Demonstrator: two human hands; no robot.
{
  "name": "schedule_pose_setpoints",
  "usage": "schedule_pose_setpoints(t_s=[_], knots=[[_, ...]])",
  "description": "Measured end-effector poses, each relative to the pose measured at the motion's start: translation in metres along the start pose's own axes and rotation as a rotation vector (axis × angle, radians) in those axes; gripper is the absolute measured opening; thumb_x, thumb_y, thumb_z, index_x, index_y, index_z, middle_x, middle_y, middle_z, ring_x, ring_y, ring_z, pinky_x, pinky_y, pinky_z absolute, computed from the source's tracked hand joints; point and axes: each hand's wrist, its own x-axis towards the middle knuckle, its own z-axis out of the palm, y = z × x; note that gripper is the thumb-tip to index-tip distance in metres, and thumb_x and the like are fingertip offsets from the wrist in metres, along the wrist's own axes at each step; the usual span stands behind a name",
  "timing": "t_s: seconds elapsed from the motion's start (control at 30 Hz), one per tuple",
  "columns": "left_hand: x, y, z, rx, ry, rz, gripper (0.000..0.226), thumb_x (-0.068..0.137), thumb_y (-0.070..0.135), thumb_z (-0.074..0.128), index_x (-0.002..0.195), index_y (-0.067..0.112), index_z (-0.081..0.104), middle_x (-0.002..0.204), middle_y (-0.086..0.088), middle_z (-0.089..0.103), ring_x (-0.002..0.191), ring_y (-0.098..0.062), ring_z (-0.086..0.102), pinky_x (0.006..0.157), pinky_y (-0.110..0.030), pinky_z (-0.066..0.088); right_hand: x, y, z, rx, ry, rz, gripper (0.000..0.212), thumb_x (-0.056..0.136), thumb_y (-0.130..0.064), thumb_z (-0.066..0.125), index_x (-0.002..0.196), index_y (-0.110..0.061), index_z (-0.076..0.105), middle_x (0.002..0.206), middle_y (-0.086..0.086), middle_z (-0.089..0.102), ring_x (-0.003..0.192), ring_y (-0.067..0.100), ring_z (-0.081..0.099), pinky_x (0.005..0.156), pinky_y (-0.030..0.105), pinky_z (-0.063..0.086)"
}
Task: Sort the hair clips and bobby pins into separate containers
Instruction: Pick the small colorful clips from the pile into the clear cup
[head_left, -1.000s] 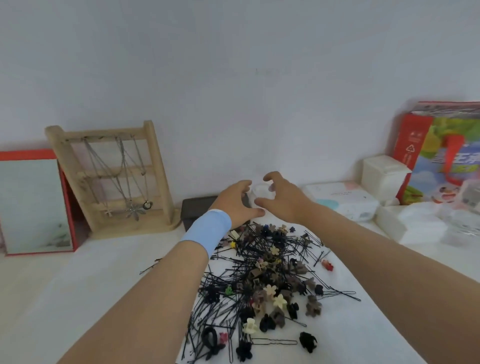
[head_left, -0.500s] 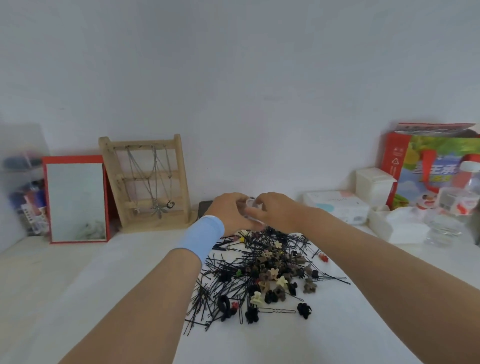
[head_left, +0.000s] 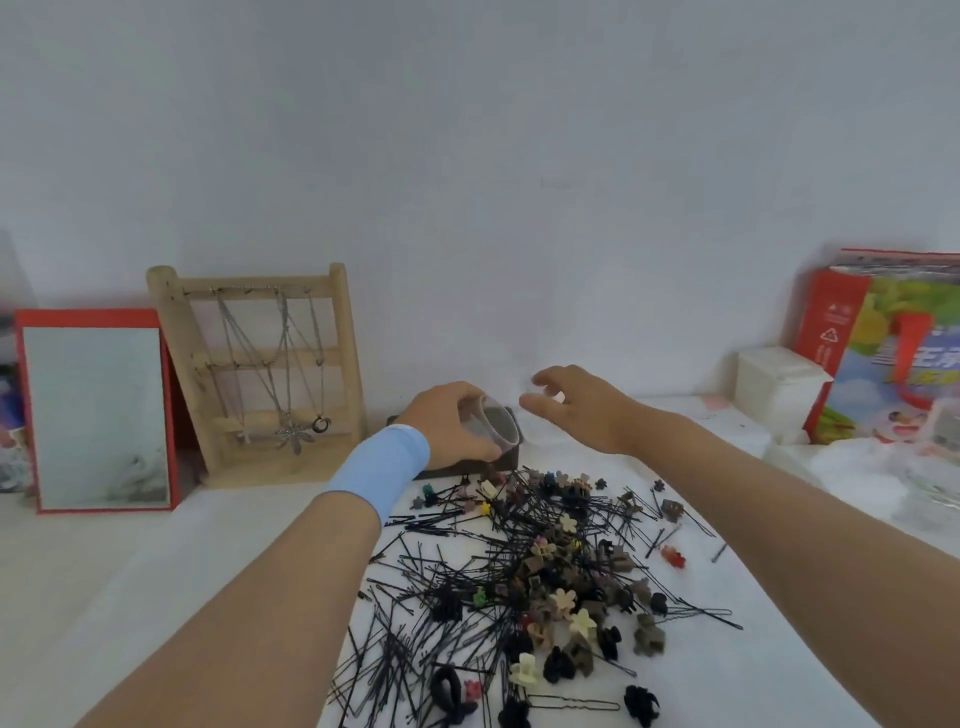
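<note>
The left hand (head_left: 451, 427), a pale blue band (head_left: 385, 466) on its wrist, curls its fingers round a small clear plastic cup (head_left: 497, 427), which is tipped on its side with the open mouth towards the right and the wearer. Just beside it, apart from the cup's rim, the right hand (head_left: 583, 410) hovers with fingers loosely spread; it seems to hold nothing, though a faint glassy blur at the fingertips is too smeared to read. Directly below and nearer the wearer than both hands, a mixed heap lies on the white surface (head_left: 130, 597): thin black bobby pins (head_left: 415, 519) fanned mostly to the left, small flower-shaped hair clips (head_left: 582, 623) bunched to the right. The cup must probably come down upright beside that heap, and the left hand is the nearer to the pins. Behind the cup sits a dark brown box (head_left: 511, 460).
</note>
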Motion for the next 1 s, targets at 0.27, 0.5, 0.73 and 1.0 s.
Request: schedule_pose_setpoints(t_s=[0.27,0.5,0.73,1.0], knots=[[-0.051,-0.011,-0.005,0.083,0.019,-0.118,0.064,0.071,0.04,0.08,0.124,0.023,0.047,0.12,0.0,0.053,0.104,-0.019,0.052,0.086,-0.034,0.05,-0.03,-0.016,0.006,-0.144,-0.155,0.009,0.065,0.087,-0.04,0.065,0.144,-0.018,0.043,0.139,0.006,0.048,0.12,0.025,0.053,0.1,0.038,0.046],[-0.091,-0.048,-0.019,0.25,-0.161,-0.332,0.079,0.072,0.04,0.082,0.139,0.022,0.043,0.13,0.006,0.058,0.11,-0.018,0.056,0.094,-0.033,0.046,-0.037,-0.042,0.042,-0.186,-0.151,-0.094,0.059,0.087,-0.041,0.06,0.138,-0.014,0.05,0.128,0.007,0.048,0.109,0.024,0.054,0.09,0.034,0.047],[-0.076,-0.073,-0.031,0.349,-0.141,-0.464,0.084,0.079,0.042,0.078,0.146,0.014,0.036,0.145,-0.004,0.048,0.129,-0.026,0.05,0.104,-0.038,0.044,0.005,-0.054,0.064,-0.138,-0.073,-0.083,0.068,0.084,-0.046,0.067,0.14,-0.016,0.042,0.125,0.003,0.055,0.107,0.022,0.057,0.092,0.04,0.051],[-0.025,-0.062,-0.046,0.601,-0.223,-0.331,0.064,0.083,0.057,0.067,0.129,0.014,0.056,0.124,-0.006,0.059,0.108,-0.028,0.058,0.088,-0.037,0.051,0.069,-0.046,0.092,-0.345,-0.057,-0.041,0.047,0.086,-0.06,0.059,0.116,-0.023,0.059,0.112,0.002,0.062,0.099,0.021,0.057,0.089,0.04,0.049]])
